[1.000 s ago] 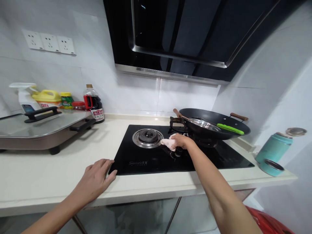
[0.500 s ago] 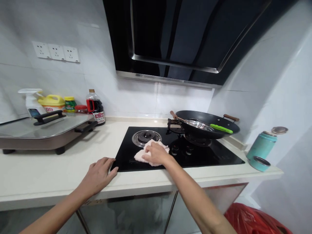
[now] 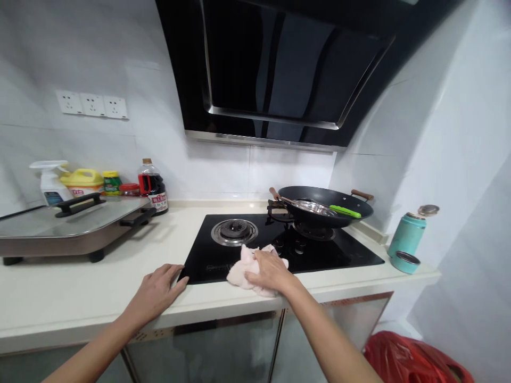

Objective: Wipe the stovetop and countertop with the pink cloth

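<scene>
My right hand (image 3: 271,270) presses a pale pink cloth (image 3: 239,270) against the front edge of the black glass stove (image 3: 207,260), with part of the cloth lapping onto the white counter. The fingers are bent over the cloth. At the stove's front left corner, my left hand (image 3: 162,290) lies on the counter with its fingers spread, holding nothing. Behind the cloth sits the uncovered left burner (image 3: 234,232). Close by are the stove knobs (image 3: 299,246), partly hidden by the cloth and hand.
On the right burner stands a black wok (image 3: 311,194) holding a steel utensil and a green-handled one. A turquoise flask (image 3: 407,235) and its cup (image 3: 405,261) are at the right end. To the left are a lidded electric pan (image 3: 72,242) and a sauce bottle (image 3: 154,186). The range hood (image 3: 263,69) overhangs.
My right hand has drawn the cloth toward me and slightly right, from the stove's glass onto its front edge. My left hand stays by the corner. The camera view has shifted a little.
</scene>
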`<state>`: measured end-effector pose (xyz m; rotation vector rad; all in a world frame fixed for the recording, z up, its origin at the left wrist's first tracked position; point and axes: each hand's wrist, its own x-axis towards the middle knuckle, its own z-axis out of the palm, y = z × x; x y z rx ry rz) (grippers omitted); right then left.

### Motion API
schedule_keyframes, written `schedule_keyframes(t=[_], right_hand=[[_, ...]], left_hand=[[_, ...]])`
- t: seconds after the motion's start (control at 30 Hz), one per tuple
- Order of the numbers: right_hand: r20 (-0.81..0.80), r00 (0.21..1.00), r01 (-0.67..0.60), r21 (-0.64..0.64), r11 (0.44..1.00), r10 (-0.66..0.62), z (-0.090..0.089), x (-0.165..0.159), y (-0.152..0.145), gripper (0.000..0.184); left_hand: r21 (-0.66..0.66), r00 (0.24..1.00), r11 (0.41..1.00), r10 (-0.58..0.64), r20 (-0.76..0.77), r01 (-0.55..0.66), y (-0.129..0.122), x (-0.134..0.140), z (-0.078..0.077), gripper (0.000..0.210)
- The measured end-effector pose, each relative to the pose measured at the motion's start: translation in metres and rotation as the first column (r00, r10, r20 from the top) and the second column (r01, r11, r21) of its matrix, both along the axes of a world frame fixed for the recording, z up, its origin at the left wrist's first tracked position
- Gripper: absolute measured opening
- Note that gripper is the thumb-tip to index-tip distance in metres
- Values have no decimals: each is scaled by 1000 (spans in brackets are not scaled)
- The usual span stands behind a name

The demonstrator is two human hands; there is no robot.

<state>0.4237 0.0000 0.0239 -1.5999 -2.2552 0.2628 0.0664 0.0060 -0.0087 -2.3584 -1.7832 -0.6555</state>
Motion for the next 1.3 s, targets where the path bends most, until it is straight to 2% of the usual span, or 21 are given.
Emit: schedule_keyframes(t=[0.17,0.27,0.37,0.5,0.6,0.73,0.83,0.97,1.03,1.13,1.2,1.3], right_hand=[[80,994,77,26,997,-79,-7,59,-25,46],[100,979,182,-63,981,-175,-1,90,-35,43],[75,987,155,-192,969,-143,8,106,-34,51],[-16,996,83,-285,955,-92,11,106,-15,61],[-71,985,130,-299,945,-158,11,101,3,52],[-91,966,216,-238,947,-243,11,97,18,44],[-120,968,200,-155,968,-219,6,95,16,39],[-151,978,139,-43,989,-144,-8,92,-2,32],[-103,981,174,60,983,-167,-15,90,-13,38],[30,919,382,172,908,-393,-19,88,-27,63],[92,862,484,142,864,-498,-18,88,-34,81],[163,873,463,21,886,-460,-10,87,-38,88]], left_hand=[[-8,1000,1000,-7,27,8,-1,0,1,52],[6,1000,1000,-13,21,13,-1,1,1,51],[1,1000,1000,-8,9,8,-1,2,0,52],[3,1000,1000,-13,16,13,-1,3,2,53],[-9,1000,1000,-10,19,10,-2,3,3,52],[-11,1000,1000,-5,-12,5,-1,2,2,53],[-6,1000,1000,1,-31,-2,3,0,-1,53],[-11,1000,1000,2,-31,-3,7,-2,-5,54],[-8,1000,1000,-3,-27,3,8,-3,-6,54],[7,1000,1000,-12,-19,12,9,-4,-7,51],[11,1000,1000,-14,-20,14,9,-4,-8,52],[19,1000,1000,-16,-13,16,9,-4,-8,53]])
